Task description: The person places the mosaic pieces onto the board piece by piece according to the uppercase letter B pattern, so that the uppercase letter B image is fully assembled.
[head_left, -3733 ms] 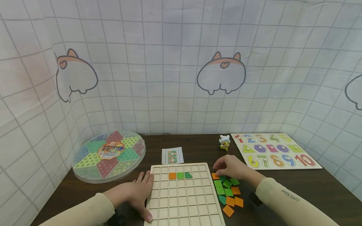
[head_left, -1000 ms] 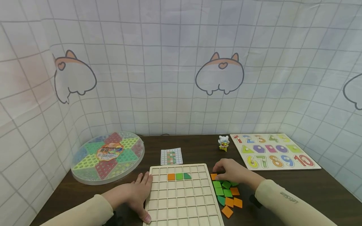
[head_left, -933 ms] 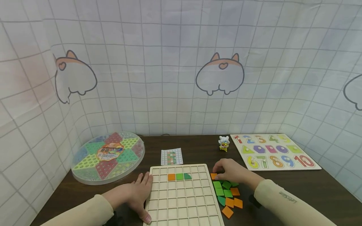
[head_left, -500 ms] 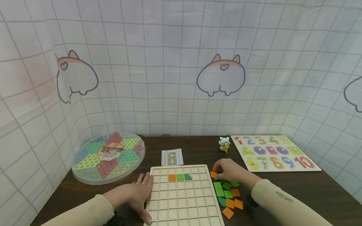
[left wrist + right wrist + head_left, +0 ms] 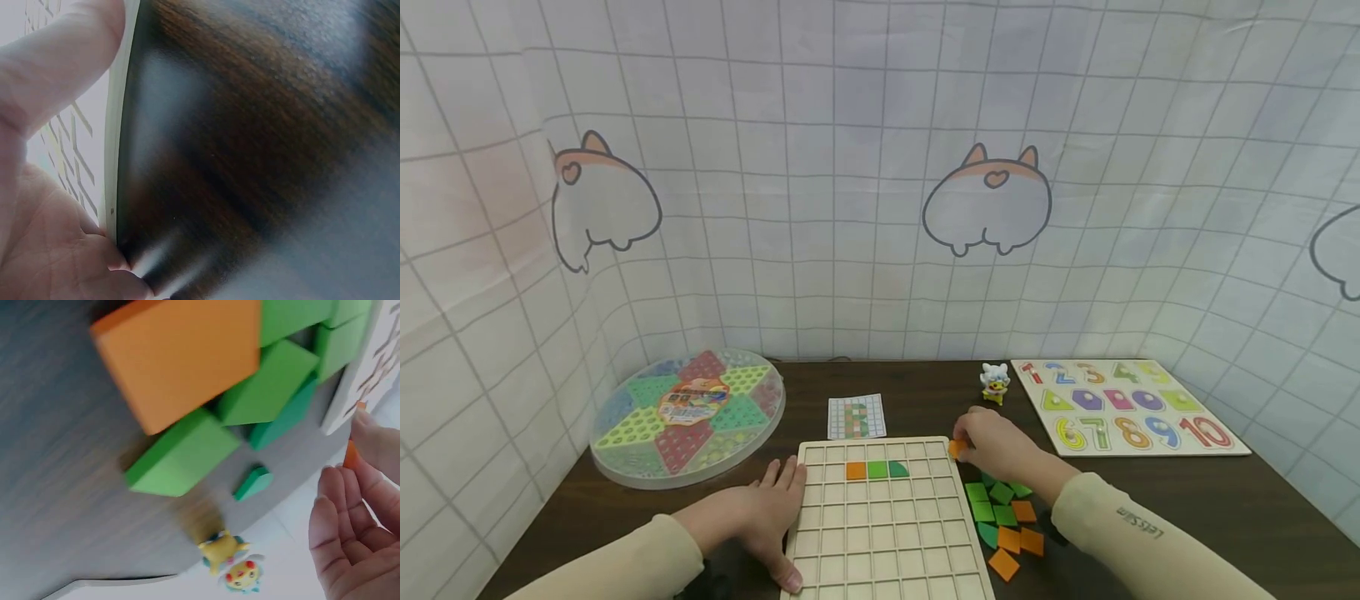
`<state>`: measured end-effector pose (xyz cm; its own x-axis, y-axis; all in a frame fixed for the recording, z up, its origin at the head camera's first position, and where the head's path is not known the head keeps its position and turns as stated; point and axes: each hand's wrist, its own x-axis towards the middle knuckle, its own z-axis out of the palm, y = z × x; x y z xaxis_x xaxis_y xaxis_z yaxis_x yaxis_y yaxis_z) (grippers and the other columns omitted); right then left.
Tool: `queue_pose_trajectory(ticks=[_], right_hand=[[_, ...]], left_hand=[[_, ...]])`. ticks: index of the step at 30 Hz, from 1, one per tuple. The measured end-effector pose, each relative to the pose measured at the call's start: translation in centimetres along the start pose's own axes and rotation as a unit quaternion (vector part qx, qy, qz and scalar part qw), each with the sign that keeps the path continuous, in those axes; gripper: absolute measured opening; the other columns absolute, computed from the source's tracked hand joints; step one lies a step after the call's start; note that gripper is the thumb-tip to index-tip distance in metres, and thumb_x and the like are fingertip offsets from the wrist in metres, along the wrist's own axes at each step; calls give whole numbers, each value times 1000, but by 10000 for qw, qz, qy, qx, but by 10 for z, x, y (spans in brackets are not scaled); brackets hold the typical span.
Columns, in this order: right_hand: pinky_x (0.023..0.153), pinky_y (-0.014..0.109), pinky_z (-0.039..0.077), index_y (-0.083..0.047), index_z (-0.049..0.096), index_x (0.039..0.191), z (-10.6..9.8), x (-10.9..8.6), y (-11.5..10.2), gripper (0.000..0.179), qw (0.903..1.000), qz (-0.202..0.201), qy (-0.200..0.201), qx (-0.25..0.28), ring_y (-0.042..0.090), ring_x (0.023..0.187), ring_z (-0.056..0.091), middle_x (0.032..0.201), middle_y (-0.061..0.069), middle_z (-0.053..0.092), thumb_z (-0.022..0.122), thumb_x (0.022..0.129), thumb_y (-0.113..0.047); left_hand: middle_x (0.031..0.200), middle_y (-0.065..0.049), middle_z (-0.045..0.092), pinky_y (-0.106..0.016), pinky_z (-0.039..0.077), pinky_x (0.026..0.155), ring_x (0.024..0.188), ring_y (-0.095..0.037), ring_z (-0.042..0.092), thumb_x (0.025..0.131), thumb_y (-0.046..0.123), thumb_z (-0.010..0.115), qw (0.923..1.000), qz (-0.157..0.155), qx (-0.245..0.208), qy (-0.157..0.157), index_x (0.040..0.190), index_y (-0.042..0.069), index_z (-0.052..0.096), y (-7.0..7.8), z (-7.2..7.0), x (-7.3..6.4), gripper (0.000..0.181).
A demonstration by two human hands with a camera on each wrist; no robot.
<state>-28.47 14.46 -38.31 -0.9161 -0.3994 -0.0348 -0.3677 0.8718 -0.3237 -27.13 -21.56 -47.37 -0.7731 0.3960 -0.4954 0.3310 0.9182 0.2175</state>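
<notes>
A wooden grid board [image 5: 872, 542] lies on the dark table. One orange square tile [image 5: 856, 471], a green square tile [image 5: 877, 470] and a dark green rounded tile [image 5: 898, 470] sit side by side in its second row. My left hand [image 5: 766, 518] rests along the board's left edge, fingers straight, thumb on the near corner. Near the far right corner my right hand [image 5: 1000, 446] pinches another orange tile [image 5: 351, 455] between thumb and fingers. Loose green tiles [image 5: 976, 492] and orange tiles [image 5: 1004, 565] lie to the board's right.
A printed pattern card [image 5: 857, 417] lies behind the board. At the left is a round Chinese checkers board [image 5: 692, 402]. A small figurine [image 5: 995, 383] and a number puzzle board [image 5: 1131, 408] stand at the back right. A white curtain surrounds the table.
My right hand has lifted the orange tile from the top of the loose pile and moved it left and away, to the board's far right corner. The left hand stays put.
</notes>
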Motion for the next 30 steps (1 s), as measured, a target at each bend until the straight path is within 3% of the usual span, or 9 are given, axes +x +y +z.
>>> queue_pose_trajectory(ticks=[4, 11, 15, 30], right_hand=[[73, 33, 52, -4, 72, 103, 2, -3, -10, 15, 9979, -313, 60, 570, 14, 82, 55, 95, 4, 63, 78, 90, -7], [74, 34, 53, -5, 74, 104, 16, -4, -33, 17, 9869, -817, -510, 1297, 15, 86, 58, 99, 3, 67, 80, 89, -10], [73, 33, 53, -6, 75, 101, 24, -2, -42, 15, 9857, -916, -632, 1264, 13, 83, 58, 98, 2, 69, 81, 88, -10], [70, 25, 52, -6, 79, 95, 33, -2, -51, 12, 9865, -1164, -384, 1089, 10, 80, 59, 92, 1, 73, 84, 84, -10]], left_hand=[[171, -24, -4, -64, 23, 121, 157, -48, -2, 42, 91, 77, 10000, -50, 47, 19, 164, 4, 4, 7, -5, -7, 167], [171, -24, -4, -65, 23, 120, 157, -48, -3, 41, 91, 77, 10000, -3, -25, 35, 164, 4, 4, 3, -1, -3, 167], [171, -23, -4, -65, 24, 120, 157, -48, -3, 41, 91, 77, 10000, 6, -42, 50, 165, 5, 4, 2, 0, -2, 167], [171, -24, -4, -66, 25, 119, 157, -49, -2, 40, 92, 76, 10000, 28, 24, 45, 165, 5, 4, -4, 4, 5, 168]])
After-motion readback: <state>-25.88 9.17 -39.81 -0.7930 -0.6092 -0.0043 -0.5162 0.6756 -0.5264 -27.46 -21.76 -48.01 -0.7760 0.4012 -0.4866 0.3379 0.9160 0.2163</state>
